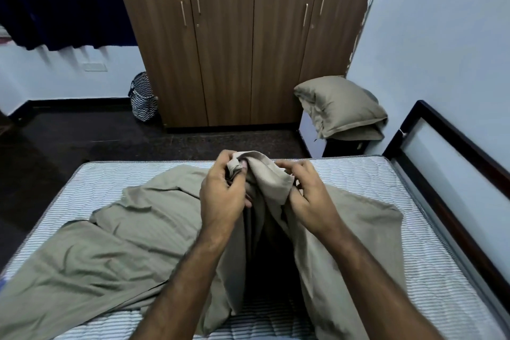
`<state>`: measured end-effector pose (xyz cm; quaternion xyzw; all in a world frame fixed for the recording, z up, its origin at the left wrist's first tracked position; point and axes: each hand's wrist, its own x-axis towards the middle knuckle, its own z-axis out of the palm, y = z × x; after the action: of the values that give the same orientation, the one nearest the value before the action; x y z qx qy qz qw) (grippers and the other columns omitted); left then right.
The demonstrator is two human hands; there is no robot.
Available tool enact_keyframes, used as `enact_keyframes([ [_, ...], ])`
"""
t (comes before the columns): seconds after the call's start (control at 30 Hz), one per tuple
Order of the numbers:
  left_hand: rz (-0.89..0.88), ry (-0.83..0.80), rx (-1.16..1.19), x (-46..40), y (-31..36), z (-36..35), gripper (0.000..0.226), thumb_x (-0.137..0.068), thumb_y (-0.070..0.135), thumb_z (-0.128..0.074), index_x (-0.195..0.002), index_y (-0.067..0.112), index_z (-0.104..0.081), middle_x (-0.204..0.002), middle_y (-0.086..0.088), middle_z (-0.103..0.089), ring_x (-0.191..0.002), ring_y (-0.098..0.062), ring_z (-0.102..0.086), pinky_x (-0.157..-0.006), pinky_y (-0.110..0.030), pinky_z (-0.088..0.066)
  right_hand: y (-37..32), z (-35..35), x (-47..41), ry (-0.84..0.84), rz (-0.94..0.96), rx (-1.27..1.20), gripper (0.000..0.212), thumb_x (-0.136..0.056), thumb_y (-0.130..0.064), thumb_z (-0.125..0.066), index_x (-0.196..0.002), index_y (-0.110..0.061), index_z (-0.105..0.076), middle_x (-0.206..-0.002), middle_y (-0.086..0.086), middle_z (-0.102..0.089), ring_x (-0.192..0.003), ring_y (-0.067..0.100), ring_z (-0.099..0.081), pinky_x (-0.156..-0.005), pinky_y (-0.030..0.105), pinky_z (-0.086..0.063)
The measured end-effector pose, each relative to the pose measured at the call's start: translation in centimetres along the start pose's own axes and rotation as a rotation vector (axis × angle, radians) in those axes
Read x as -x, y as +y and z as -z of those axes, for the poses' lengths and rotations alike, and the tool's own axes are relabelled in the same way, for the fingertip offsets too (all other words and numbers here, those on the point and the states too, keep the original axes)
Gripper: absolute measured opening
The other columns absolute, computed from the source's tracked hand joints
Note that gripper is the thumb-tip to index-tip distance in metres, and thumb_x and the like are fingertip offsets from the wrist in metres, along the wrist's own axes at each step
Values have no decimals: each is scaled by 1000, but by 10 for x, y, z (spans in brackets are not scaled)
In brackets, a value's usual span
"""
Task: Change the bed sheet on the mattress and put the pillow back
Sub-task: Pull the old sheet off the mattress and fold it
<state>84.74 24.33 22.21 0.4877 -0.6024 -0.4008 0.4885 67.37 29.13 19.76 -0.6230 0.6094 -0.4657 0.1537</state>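
Hands raised over mid-mattress: left hand (pixel 225 190) gripping a bunched fold of bed sheet (pixel 91 251), right hand (pixel 309 196) pinching its edge, possibly a corner. Sheet trailing down, spreading left and right across striped mattress (pixel 430 270). Pillow (pixel 342 107) resting well beyond, far-right, off the bed.

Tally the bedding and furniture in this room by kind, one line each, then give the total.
Sheet, held up by the left hand and right hand: 1
Mattress: 1
Pillow: 1
Wardrobe: 1
Laundry basket: 1
Headboard: 1
Total: 6
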Motion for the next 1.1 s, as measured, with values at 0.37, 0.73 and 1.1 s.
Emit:
enact_keyframes([
  [0.37,-91,-96,-94,-3,3,-65,19,-87,36,-60,-106,32,-61,-87,2,-67,-74,-25,-70,-61,-49,-60,14,45,-4,46,-60,-191,9,-97,-22,-67,-95,-18,-74,-88,-5,-71,-85,14,-67,-77,28,-50],
  [0.73,-157,-109,-71,-7,23,-113,29,-85,14,-60,-108,30,-66,-101,7,-66,-91,-16,-69,-77,-44,-60,51,70,-14,59,-83,-95,8,-96,-19,-65,-100,-26,-62,-86,-14,-69,-80,4,-65,-72,23,-51],
  [1.1,236,-715,-703,-12,21,-107,49,-94,67,-52,-127,30,-55,-117,0,-69,-107,-21,-69,-92,-35,-54,67,90,-44,192,-249,-543,17,-100,-23,-64,-104,-15,-79,-98,-1,-79,-100,18,-73,-94,43,-57],
])
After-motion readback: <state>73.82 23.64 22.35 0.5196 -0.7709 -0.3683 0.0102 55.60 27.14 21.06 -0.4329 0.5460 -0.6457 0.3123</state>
